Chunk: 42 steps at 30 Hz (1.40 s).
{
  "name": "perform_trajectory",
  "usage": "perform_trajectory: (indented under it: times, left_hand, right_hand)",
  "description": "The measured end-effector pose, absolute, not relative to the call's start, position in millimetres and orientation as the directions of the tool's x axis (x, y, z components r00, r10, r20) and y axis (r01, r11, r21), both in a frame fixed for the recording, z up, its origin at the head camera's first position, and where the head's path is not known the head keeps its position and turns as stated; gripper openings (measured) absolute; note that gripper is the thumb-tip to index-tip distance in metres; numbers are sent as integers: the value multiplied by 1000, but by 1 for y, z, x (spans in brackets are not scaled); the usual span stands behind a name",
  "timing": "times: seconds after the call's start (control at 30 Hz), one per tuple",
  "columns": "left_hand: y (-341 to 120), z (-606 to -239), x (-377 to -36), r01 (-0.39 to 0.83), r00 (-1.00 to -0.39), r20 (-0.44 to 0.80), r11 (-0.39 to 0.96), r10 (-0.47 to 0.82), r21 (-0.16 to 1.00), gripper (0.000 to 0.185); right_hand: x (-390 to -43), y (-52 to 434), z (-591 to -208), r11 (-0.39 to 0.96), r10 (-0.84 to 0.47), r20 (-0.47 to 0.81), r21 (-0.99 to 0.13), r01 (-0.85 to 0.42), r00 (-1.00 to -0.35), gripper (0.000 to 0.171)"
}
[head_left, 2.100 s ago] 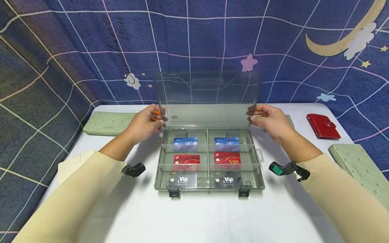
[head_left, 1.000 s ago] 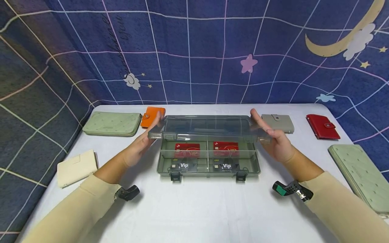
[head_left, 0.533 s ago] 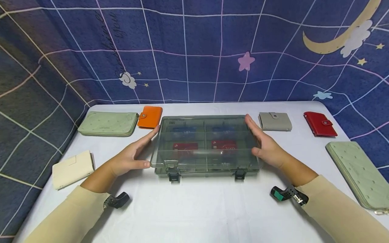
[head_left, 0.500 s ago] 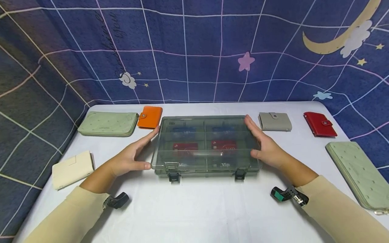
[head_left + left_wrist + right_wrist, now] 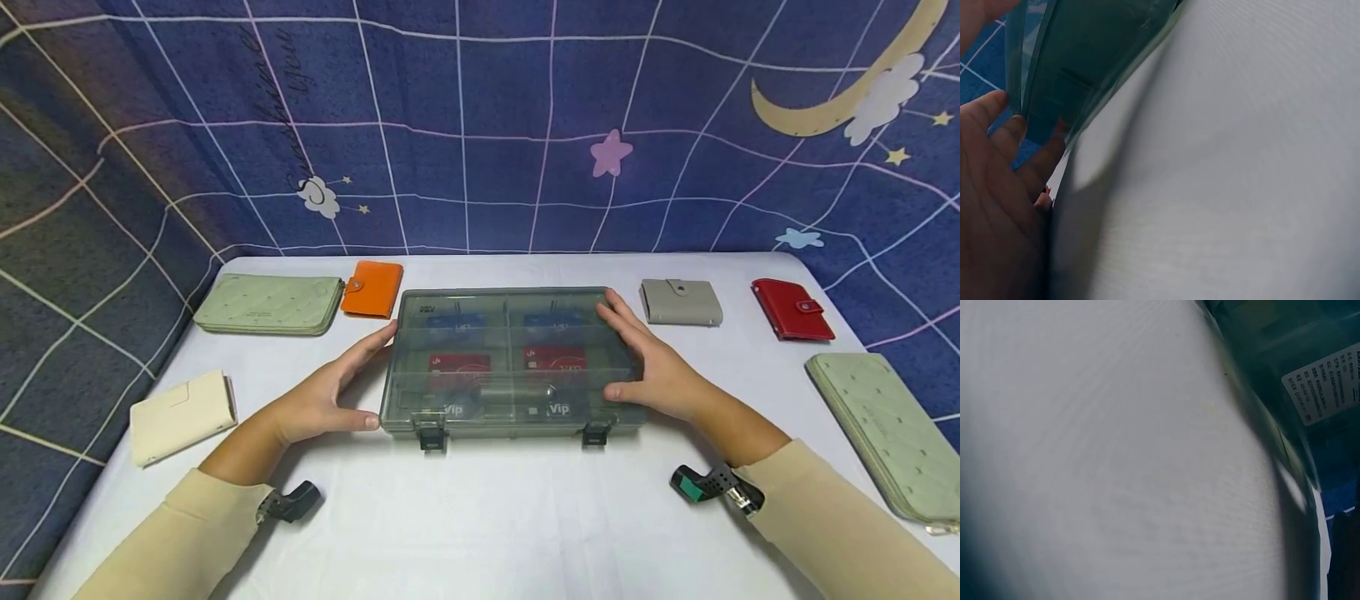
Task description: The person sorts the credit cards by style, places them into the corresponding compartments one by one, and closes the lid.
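The lid of the card organizer box (image 5: 510,358) has come down flat; the left hand (image 5: 318,400) and right hand (image 5: 652,371), fingers straight, press its sides, black latches (image 5: 431,435) unfastened.

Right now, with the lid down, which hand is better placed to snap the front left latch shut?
Probably the left hand: its thumb lies at the box's front left corner, beside that latch. The right hand rests on the lid's far side.

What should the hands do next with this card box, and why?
Probably move to the two front latches and snap them up. The lid of the organizer box lies flat on the base, the left hand and right hand rest open on its sides, and both latches seem to hang unfastened below the front edge.
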<state>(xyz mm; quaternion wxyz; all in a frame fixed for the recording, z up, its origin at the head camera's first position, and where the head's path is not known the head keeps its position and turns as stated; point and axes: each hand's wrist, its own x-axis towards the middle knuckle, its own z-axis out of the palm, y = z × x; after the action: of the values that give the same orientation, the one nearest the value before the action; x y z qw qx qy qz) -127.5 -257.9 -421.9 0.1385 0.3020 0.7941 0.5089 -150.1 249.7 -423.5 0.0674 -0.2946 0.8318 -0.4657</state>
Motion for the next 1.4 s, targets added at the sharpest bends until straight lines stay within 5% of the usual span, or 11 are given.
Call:
perform_trajectory:
  times: [0.37, 0.87, 1.1, 1.4]
  left_hand:
    - [-260, -422, -127, 378, -767, 113, 302, 631, 875, 110]
    - [-242, -417, -119, 293, -837, 46, 375, 545, 879, 104]
    - [-240, -415, -109, 270, -840, 8, 405, 542, 873, 88]
    - [-229, -415, -87, 411, -856, 190, 410, 481, 815, 60]
  right_hand:
    - [-147, 247, -419, 420, -540, 142, -809, -412, -830, 112]
    - [-148, 244, -416, 433, -558, 121, -801, -413, -821, 115]
    - [-146, 242, -416, 453, -554, 110, -792, -409, -825, 112]
    - [-132, 234, -388, 590, -538, 122, -652, -476, -834, 91]
